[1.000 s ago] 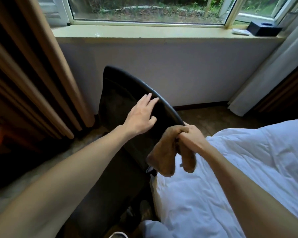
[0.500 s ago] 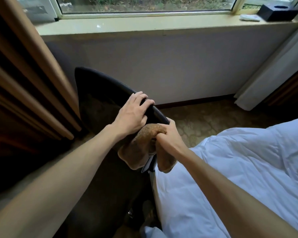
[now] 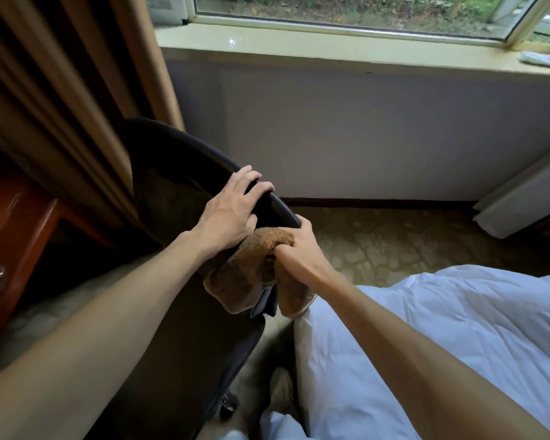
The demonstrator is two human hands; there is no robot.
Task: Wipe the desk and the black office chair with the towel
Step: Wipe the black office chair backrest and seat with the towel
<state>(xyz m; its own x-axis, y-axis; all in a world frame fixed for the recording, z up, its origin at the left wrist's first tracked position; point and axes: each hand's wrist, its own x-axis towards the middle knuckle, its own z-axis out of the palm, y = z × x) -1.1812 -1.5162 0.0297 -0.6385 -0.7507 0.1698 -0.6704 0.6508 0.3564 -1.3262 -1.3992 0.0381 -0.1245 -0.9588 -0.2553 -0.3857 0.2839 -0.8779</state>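
While the left hand (image 3: 226,217) grips the black office chair (image 3: 172,192) back, fingers curled over its rim. The right hand (image 3: 297,254) holds the brown towel (image 3: 251,271) bunched against it

Cloth, leather-like black, polished wood

The towel (image 3: 251,265) is nubby brown terry; the chair (image 3: 178,173) back looks smooth, faintly glossy black; the far windowsill (image 3: 299,39) shines; the left desk (image 3: 10,223) is glossy reddish wood; the near-right bedding (image 3: 458,328) is matt white cloth.

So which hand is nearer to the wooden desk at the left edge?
Left. The left hand grips the top edge of the black chair, on the side toward the desk. The right hand holds the brown towel farther right, beside the bed.
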